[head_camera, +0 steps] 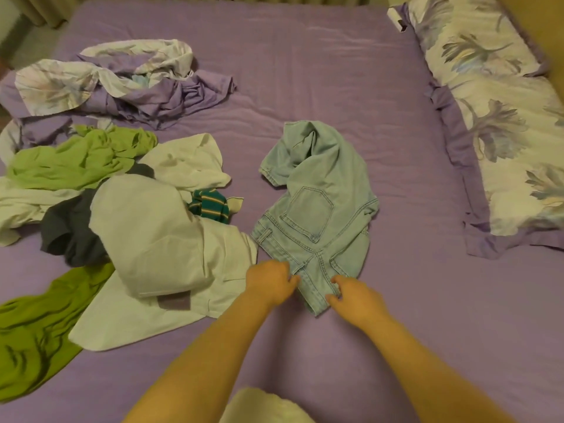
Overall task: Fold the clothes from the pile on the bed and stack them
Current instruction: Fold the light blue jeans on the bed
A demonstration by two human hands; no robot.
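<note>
- Pale denim jeans (314, 209) lie crumpled mid-bed on the smooth lilac sheet (305, 71), stitched back pocket up.
- Left hand (270, 280) and right hand (354, 296) each pinch the waistband at the near end.
- Toward the left edge, the pile (122, 209): stiff white cloth, limp green knits, a dark piece, a striped bit.
- Floral pillow (494, 117) along the right edge.

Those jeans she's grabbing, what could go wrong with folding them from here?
Both hands, left and right, pinch only the waistband of the jeans, whose legs lie bunched and twisted, so a fold may trap creases. The white garment touches the jeans at the left and might get dragged along.
</note>
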